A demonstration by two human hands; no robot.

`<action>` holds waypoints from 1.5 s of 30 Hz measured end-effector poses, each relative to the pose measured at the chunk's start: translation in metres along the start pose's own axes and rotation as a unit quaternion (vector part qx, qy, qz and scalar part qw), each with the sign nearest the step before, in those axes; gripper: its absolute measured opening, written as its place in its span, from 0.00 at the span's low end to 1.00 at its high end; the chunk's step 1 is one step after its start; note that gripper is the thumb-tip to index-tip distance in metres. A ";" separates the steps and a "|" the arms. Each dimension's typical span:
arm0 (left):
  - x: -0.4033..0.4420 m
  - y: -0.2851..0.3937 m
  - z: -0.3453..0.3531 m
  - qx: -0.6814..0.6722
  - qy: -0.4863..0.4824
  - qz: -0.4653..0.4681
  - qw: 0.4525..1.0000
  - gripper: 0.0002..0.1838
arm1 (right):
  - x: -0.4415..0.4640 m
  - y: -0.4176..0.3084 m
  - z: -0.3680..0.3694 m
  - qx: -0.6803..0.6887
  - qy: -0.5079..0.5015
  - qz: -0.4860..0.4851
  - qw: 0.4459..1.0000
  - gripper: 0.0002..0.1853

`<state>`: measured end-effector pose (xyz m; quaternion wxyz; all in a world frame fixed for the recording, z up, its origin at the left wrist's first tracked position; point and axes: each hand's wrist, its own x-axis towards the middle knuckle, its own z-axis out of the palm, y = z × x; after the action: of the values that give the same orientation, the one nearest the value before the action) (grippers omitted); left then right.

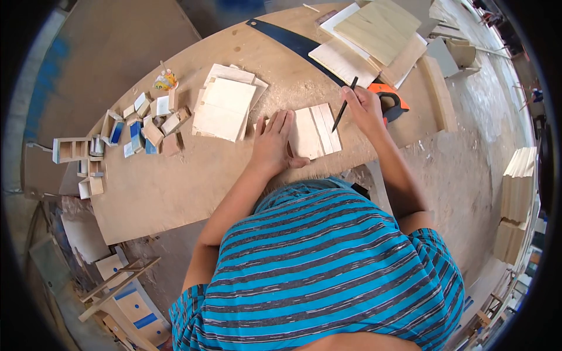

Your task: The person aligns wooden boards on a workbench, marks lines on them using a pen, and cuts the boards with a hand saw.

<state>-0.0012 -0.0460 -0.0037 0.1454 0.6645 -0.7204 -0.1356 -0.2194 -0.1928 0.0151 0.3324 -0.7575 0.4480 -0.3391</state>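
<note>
My left hand [273, 143] lies flat on the workbench, fingers stretched out and thumb apart, against the left side of a small pale plywood piece [304, 133]. A narrow band of wood [323, 130] runs along the right part of that piece; whether it is a separate strip I cannot tell. In my right hand [364, 106] is a black pencil [340, 115], slanting down with its tip near the right edge of the plywood. Just right of this hand is the handsaw's orange and black handle [391, 100]. Its dark blade [287, 42] stretches away to the far left.
Stacked plywood squares [225, 105] sit left of my hands, with a pile of small wood offcuts [149, 124] and a crumpled colourful wrapper [166, 79] beyond. Larger boards [377, 32] are piled at the far right. Sawdust covers parts of the workbench [158, 193].
</note>
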 end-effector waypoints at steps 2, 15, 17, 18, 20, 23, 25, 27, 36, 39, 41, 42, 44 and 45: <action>0.000 0.001 -0.002 0.000 -0.002 -0.001 1.000 0.71 | -0.005 -0.005 0.002 -0.028 -0.017 0.051 0.998 0.17; 0.000 0.000 0.001 -0.006 0.014 0.009 1.000 0.72 | -0.023 -0.015 0.021 -0.031 0.010 -0.120 0.992 0.07; 0.000 0.000 0.001 -0.006 0.014 0.009 1.000 0.72 | -0.023 -0.015 0.024 -0.060 0.017 -0.144 0.988 0.08; 0.000 0.000 0.001 -0.008 0.014 0.009 1.000 0.72 | -0.023 -0.018 0.025 -0.051 0.020 -0.145 0.988 0.07; 0.001 0.000 0.001 -0.011 0.016 0.009 1.000 0.72 | -0.025 -0.024 0.026 -0.034 0.025 -0.149 0.988 0.07; 0.000 0.000 0.001 -0.012 0.019 0.008 1.000 0.72 | -0.026 -0.024 0.025 -0.058 0.019 -0.165 0.984 0.06; 0.000 -0.001 0.003 -0.006 0.019 0.008 1.000 0.72 | -0.027 -0.028 0.023 -0.056 0.015 -0.165 0.985 0.06; 0.000 -0.001 0.003 -0.003 0.020 0.009 1.000 0.72 | -0.029 -0.031 0.022 -0.058 0.013 -0.167 0.984 0.05; 0.000 -0.001 0.003 -0.017 0.028 0.012 0.999 0.71 | -0.031 -0.032 0.020 -0.052 0.031 -0.164 0.985 0.05; 0.000 0.000 0.001 -0.024 0.016 0.002 1.000 0.71 | -0.032 -0.033 0.020 -0.046 0.030 -0.156 0.986 0.05; 0.000 0.001 0.000 -0.026 0.009 -0.004 1.000 0.71 | -0.031 -0.032 0.019 -0.057 0.030 -0.169 0.983 0.05; 0.000 0.001 0.000 -0.024 0.008 -0.005 1.000 0.71 | -0.031 -0.032 0.020 -0.057 0.028 -0.164 0.984 0.05; 0.000 0.002 -0.001 -0.021 0.006 -0.005 1.000 0.71 | -0.032 -0.032 0.020 -0.055 0.023 -0.156 0.986 0.05; 0.000 0.001 0.000 -0.021 0.006 -0.005 1.000 0.71 | -0.032 -0.032 0.021 -0.050 0.023 -0.155 0.986 0.04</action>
<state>-0.0023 -0.0461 -0.0028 0.1629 0.6655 -0.7134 -0.1471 -0.2000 -0.1474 0.0229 0.2268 -0.8255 0.3490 -0.3811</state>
